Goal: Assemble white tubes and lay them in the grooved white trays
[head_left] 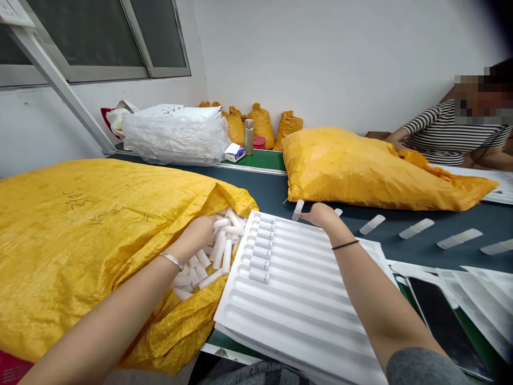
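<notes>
My left hand (198, 231) reaches into the open mouth of a big yellow woven sack (80, 240), closed among the loose white plastic tubes (218, 251) spilling from it. My right hand (320, 214) is at the far edge of a white grooved tray (296, 299), pinching one white tube (297, 209) upright at the tray's top. Several tubes (261, 248) lie in a column at the left end of the tray's grooves.
A dark belt (420, 240) carries translucent tubes (417, 228) to the right. A second full yellow sack (360, 166) lies behind. A person in a striped top (452, 133) sits at the far right. A stack of trays in plastic (176, 133), a bottle (249, 136) and more sacks stand at the back.
</notes>
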A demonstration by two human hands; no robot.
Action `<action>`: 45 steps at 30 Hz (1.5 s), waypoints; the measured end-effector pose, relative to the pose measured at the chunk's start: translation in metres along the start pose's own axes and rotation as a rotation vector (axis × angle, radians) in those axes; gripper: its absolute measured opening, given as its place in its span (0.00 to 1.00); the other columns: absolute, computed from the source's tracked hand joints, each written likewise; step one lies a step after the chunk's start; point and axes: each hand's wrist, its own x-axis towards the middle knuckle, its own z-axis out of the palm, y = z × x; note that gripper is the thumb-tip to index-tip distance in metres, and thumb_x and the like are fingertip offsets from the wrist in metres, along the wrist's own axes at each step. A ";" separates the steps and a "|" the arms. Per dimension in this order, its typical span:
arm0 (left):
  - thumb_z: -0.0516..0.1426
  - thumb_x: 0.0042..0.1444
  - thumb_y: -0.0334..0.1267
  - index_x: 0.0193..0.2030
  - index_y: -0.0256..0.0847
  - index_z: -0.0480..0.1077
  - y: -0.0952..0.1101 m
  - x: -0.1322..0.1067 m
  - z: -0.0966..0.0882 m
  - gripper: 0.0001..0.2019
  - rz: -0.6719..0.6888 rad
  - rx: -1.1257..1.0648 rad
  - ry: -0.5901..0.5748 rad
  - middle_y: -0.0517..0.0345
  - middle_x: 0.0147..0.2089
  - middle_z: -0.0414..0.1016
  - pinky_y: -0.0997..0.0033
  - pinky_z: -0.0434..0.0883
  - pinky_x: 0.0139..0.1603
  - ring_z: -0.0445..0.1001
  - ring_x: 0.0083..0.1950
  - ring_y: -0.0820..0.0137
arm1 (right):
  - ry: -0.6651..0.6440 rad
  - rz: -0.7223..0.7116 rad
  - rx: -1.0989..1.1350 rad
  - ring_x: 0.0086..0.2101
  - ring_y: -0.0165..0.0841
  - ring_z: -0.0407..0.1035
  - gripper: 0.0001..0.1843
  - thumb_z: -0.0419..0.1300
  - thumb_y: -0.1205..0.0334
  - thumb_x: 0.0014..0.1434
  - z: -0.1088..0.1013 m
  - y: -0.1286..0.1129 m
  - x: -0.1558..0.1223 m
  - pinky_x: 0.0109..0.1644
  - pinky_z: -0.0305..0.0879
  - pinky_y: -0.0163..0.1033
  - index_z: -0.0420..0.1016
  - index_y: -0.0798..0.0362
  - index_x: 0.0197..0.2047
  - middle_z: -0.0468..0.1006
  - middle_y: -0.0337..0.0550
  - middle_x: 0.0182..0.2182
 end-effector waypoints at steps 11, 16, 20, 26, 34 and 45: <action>0.61 0.54 0.43 0.47 0.45 0.75 0.054 -0.081 -0.029 0.14 0.223 -0.484 0.253 0.51 0.51 0.74 0.61 0.66 0.58 0.71 0.55 0.60 | -0.103 -0.350 0.123 0.39 0.33 0.71 0.09 0.61 0.59 0.60 0.030 -0.087 -0.013 0.47 0.67 0.43 0.74 0.57 0.37 0.76 0.43 0.38; 0.55 0.61 0.43 0.56 0.44 0.70 0.059 -0.113 -0.019 0.18 0.130 -0.524 0.271 0.51 0.50 0.76 0.62 0.69 0.53 0.73 0.52 0.60 | 0.068 -0.422 0.299 0.39 0.36 0.70 0.11 0.60 0.66 0.55 0.009 -0.083 -0.060 0.45 0.65 0.40 0.73 0.57 0.43 0.76 0.48 0.38; 0.52 0.63 0.42 0.60 0.46 0.67 0.067 -0.125 -0.001 0.19 0.133 -0.520 0.272 0.51 0.52 0.75 0.63 0.68 0.54 0.72 0.53 0.61 | -0.108 -0.629 0.717 0.30 0.30 0.70 0.16 0.50 0.57 0.64 0.004 -0.076 -0.121 0.36 0.69 0.37 0.71 0.55 0.50 0.76 0.44 0.35; 0.52 0.63 0.43 0.59 0.43 0.68 0.083 -0.132 0.006 0.20 0.202 -0.413 0.188 0.51 0.43 0.75 0.66 0.70 0.45 0.73 0.43 0.63 | -0.047 -0.895 0.821 0.42 0.35 0.70 0.16 0.53 0.59 0.66 -0.006 -0.064 -0.169 0.47 0.68 0.43 0.72 0.50 0.54 0.75 0.48 0.43; 0.55 0.61 0.40 0.54 0.41 0.71 0.096 -0.137 -0.002 0.16 0.402 -0.226 0.327 0.54 0.33 0.73 0.72 0.68 0.36 0.72 0.34 0.69 | -0.039 -0.889 0.690 0.39 0.35 0.72 0.14 0.57 0.59 0.63 -0.021 -0.061 -0.186 0.44 0.68 0.40 0.73 0.51 0.51 0.78 0.48 0.41; 0.56 0.61 0.33 0.59 0.40 0.66 0.095 -0.141 -0.008 0.18 0.648 0.233 0.548 0.52 0.37 0.72 0.68 0.69 0.35 0.69 0.35 0.68 | -0.603 -0.330 1.196 0.19 0.24 0.65 0.23 0.61 0.42 0.56 -0.017 -0.067 -0.189 0.22 0.61 0.29 0.73 0.58 0.32 0.75 0.40 0.21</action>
